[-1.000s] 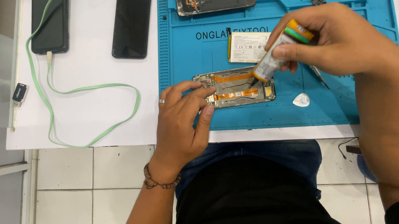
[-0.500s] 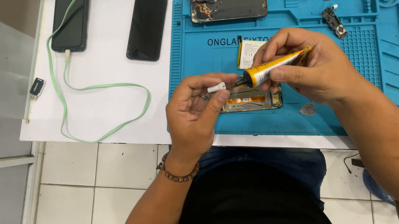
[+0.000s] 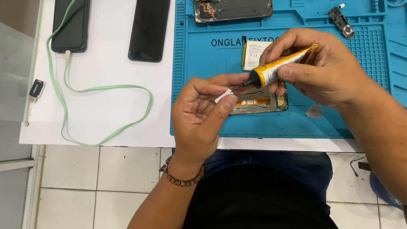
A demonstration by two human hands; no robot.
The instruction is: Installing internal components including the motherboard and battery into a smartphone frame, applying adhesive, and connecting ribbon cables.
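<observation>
Above the blue mat (image 3: 198, 55), the right hand (image 3: 326, 70) is pinching a yellow glue tube (image 3: 278, 67), its nozzle pointing toward nine o'clock at the small white cap (image 3: 223, 96) the left hand (image 3: 204, 117) is pinching.

hands 2: left hand (image 3: 203, 117), right hand (image 3: 323, 70) | glue tube (image 3: 278, 67) 1 | white cap (image 3: 223, 96) 1 | whole black phones 2 (image 3: 149, 25) (image 3: 71, 20) | opened phones 2 (image 3: 232, 2) (image 3: 259, 103) | green cable (image 3: 106, 89) 1 | blue mat (image 3: 389, 81) 1

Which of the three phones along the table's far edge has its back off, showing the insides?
The rightmost phone, lying on the blue silicone mat: its circuitry is exposed. The two black phones left of it are closed.
</observation>
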